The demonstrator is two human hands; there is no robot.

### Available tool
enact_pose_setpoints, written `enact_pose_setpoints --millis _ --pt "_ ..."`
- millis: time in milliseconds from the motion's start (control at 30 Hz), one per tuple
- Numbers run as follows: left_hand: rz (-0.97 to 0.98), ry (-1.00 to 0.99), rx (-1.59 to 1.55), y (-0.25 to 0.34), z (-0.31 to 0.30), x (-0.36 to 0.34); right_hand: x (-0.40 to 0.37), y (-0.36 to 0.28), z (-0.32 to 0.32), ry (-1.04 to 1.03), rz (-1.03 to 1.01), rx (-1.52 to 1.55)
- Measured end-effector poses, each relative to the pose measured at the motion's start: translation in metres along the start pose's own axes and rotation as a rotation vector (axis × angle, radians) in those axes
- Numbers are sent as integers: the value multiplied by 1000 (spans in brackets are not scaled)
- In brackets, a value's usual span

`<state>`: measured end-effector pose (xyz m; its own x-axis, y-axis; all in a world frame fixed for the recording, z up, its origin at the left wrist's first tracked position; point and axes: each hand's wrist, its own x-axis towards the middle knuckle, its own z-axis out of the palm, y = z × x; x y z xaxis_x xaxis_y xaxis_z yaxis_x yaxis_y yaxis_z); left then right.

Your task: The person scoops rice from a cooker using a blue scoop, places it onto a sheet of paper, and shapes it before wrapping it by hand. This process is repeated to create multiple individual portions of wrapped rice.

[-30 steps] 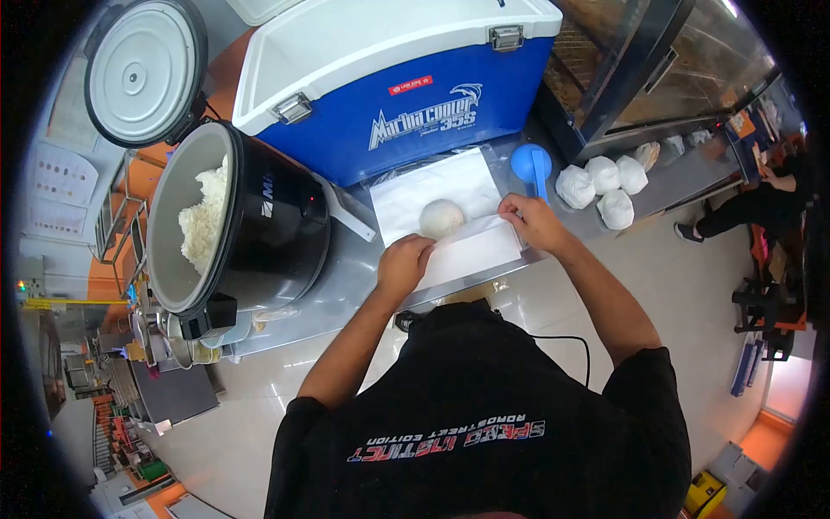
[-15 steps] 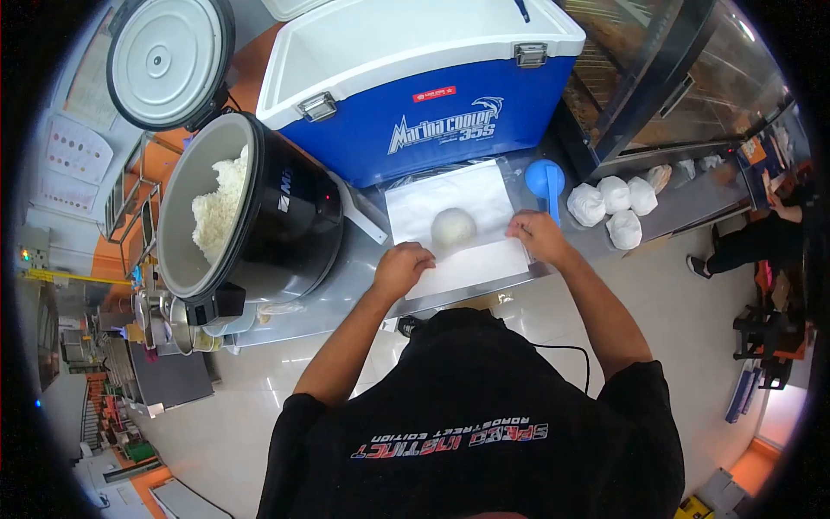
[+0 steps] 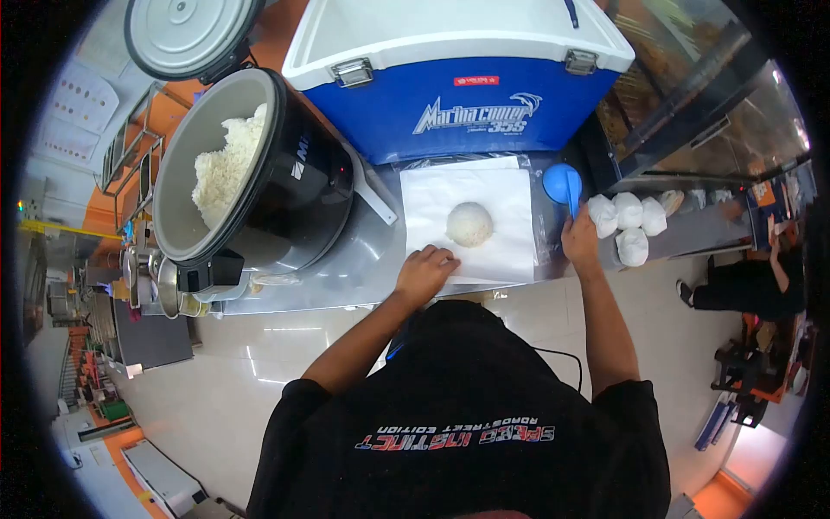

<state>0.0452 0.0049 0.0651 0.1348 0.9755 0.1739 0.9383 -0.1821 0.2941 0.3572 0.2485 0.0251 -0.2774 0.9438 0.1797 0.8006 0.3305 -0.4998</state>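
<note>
A rounded mound of white rice (image 3: 469, 225) sits on white paper sheets (image 3: 510, 251) on the metal counter. My left hand (image 3: 427, 273) rests on the lower left of the paper, fingers laid out beside the rice. To the right of the paper, my right hand (image 3: 580, 240) has its fingers closed at the end of the handle of a blue scoop (image 3: 560, 183). The scoop lies on the counter. Just right of that hand are several white wrapped bundles (image 3: 628, 212).
A large black rice cooker (image 3: 298, 199) with its lid raised holds rice at the left. A white paddle (image 3: 373, 197) hangs beside it. Behind the paper stands a blue cooler box (image 3: 475, 108). A glass cabinet (image 3: 700, 104) and another person (image 3: 743, 281) are at the right.
My right hand has let go of the paper and moved right to the scoop's handle. The near part of the paper now lies flat. The view has shifted a little.
</note>
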Motion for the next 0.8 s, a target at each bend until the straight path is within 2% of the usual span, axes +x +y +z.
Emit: enact_pose_setpoints --millis 33,100,133,167,233,267,333,367,433,633,800 --pt "16 -30 29 -1 3 1 1 -18 -14 1 -15 -3" --pt "10 -67 37 -3 8 -3 -12 -58 -43 85 -172 135" --pt "4 -29 4 -4 13 -8 -21 -68 -49 -13 -111 250" --pt "-1 9 -28 -4 15 -11 -32 -79 -53 -20 -117 246" --pt "0 40 -46 -6 18 -16 -47 -103 -58 -356 -281 260" --pt "11 69 -60 -7 18 -17 -48 -115 -57 -358 -285 259" --pt "-21 74 -102 -7 17 -19 -47 -136 -55 -494 -540 74" --pt "-50 76 -143 -6 16 -19 -45 -144 -55 -489 -544 69" --pt "-75 75 -161 -4 14 -19 -39 -155 -54 -619 -618 -291" --pt "-118 133 -158 -1 25 -22 -23 -137 -35 -514 -595 -281" --pt "-137 124 -169 -2 30 -23 -16 -133 -36 -537 -582 -281"
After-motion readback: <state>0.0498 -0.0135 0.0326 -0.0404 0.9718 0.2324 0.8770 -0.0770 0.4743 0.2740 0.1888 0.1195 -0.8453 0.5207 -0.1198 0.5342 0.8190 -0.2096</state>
